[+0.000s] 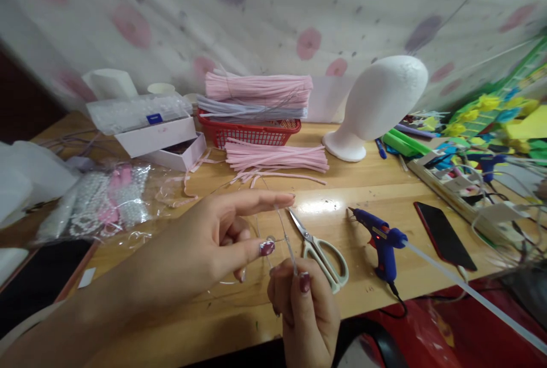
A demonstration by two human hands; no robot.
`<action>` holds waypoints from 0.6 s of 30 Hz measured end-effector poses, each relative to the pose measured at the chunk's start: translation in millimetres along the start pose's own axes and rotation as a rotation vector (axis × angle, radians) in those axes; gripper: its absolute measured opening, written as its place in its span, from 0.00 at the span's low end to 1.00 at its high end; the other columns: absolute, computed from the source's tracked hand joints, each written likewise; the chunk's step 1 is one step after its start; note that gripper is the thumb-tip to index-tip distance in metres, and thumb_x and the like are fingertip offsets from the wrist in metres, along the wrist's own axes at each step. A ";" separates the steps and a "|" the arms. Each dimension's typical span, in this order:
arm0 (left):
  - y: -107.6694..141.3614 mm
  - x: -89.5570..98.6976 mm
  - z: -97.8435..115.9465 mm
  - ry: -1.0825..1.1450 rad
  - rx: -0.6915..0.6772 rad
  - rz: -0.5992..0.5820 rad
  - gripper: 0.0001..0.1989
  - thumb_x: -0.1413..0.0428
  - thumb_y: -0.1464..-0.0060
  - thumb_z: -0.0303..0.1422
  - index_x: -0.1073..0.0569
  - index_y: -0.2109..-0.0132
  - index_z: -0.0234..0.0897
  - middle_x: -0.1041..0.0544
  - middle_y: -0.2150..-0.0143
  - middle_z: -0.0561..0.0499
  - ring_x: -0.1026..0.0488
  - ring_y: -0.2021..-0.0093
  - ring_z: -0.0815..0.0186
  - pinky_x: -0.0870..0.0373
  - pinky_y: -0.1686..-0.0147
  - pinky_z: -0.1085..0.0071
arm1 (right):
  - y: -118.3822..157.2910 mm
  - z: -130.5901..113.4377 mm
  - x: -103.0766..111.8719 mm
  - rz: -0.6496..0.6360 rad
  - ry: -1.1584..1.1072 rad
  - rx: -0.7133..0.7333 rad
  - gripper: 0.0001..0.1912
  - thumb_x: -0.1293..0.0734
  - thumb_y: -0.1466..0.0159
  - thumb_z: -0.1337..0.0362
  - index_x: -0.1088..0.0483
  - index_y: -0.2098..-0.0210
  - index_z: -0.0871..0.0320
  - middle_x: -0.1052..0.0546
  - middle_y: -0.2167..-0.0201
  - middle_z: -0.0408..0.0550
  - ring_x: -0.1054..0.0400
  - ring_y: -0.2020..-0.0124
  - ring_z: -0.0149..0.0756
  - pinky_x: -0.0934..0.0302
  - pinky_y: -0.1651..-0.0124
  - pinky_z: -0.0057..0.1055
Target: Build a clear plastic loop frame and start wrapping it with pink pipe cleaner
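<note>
My right hand (304, 305) is closed in a pinch, with a thin, pale, see-through wire (291, 251) standing up out of its thumb and fingers. Just to its left and higher up is my left hand (233, 234). Its index finger is stretched out against the upper part of the wire, and its thumb is apart from that finger, beside a small clear loop in the strand. The other left fingers curl round the strand; their exact hold is partly hidden. More fine strands hang below the hands. Scissors (327, 257) with pale green handles lie right behind my right hand.
A blue glue gun (380, 240) with a long glue stick and a phone (444, 235) are on the right. Pink pipe cleaners (276, 157), a red basket (250, 131) and a white foam head (380, 103) stand behind. Bagged pearl beads (111, 200) lie left.
</note>
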State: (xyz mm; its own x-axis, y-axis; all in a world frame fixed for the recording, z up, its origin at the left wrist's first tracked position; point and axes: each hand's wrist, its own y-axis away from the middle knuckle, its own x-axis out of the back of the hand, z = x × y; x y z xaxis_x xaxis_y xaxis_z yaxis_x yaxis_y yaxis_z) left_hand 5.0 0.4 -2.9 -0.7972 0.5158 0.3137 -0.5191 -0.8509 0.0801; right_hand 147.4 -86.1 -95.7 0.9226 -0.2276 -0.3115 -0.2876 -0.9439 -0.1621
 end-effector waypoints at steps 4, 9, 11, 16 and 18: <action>-1.4 0.0 0.4 0.018 -0.033 0.008 0.24 0.43 0.46 0.34 0.28 0.41 0.50 0.29 0.80 0.59 0.31 0.81 0.70 0.34 0.82 0.78 | -1.8 -1.8 0.6 -0.002 -0.035 -0.030 0.15 0.39 0.29 0.54 0.28 0.63 0.57 0.47 0.85 0.33 0.55 0.83 0.23 0.60 0.78 0.25; -3.7 1.9 -2.2 0.032 -0.087 0.036 0.26 0.43 0.47 0.32 0.29 0.40 0.53 0.19 0.53 0.51 0.30 0.80 0.73 0.30 0.81 0.77 | -13.6 -1.1 -0.2 -0.142 -0.197 -0.055 0.16 0.40 0.29 0.55 0.27 0.64 0.56 0.50 0.85 0.32 0.60 0.85 0.21 0.62 0.82 0.19; -4.4 2.9 -3.4 0.000 -0.104 0.061 0.26 0.43 0.45 0.36 0.31 0.38 0.52 0.21 0.46 0.48 0.29 0.80 0.73 0.30 0.82 0.75 | -19.7 -2.5 -2.4 -0.152 -0.255 -0.079 0.15 0.39 0.29 0.55 0.27 0.66 0.56 0.51 0.86 0.31 0.62 0.86 0.20 0.62 0.83 0.17; -2.5 5.4 -4.2 -0.167 -0.149 0.156 0.26 0.45 0.42 0.46 0.32 0.37 0.50 0.21 0.45 0.47 0.21 0.68 0.65 0.22 0.68 0.70 | -29.2 -8.0 -6.6 -0.110 -0.338 -0.163 0.15 0.36 0.31 0.53 0.27 0.68 0.57 0.51 0.86 0.30 0.64 0.86 0.19 0.60 0.84 0.14; -0.8 7.9 -4.4 -0.223 -0.164 0.168 0.26 0.46 0.41 0.47 0.32 0.37 0.50 0.23 0.43 0.48 0.20 0.55 0.61 0.22 0.58 0.66 | -31.7 -9.6 -5.9 -0.106 -0.357 -0.170 0.15 0.35 0.32 0.53 0.27 0.68 0.57 0.52 0.85 0.30 0.65 0.86 0.19 0.60 0.85 0.14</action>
State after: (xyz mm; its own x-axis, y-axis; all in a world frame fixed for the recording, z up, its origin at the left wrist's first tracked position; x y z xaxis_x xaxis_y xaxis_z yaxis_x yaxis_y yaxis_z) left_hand -2.2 5.6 -4.7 -0.7982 0.3192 0.5108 -0.4428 -0.8859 -0.1383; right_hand 153.6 -57.1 -79.8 0.7892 -0.0580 -0.6114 -0.1216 -0.9906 -0.0629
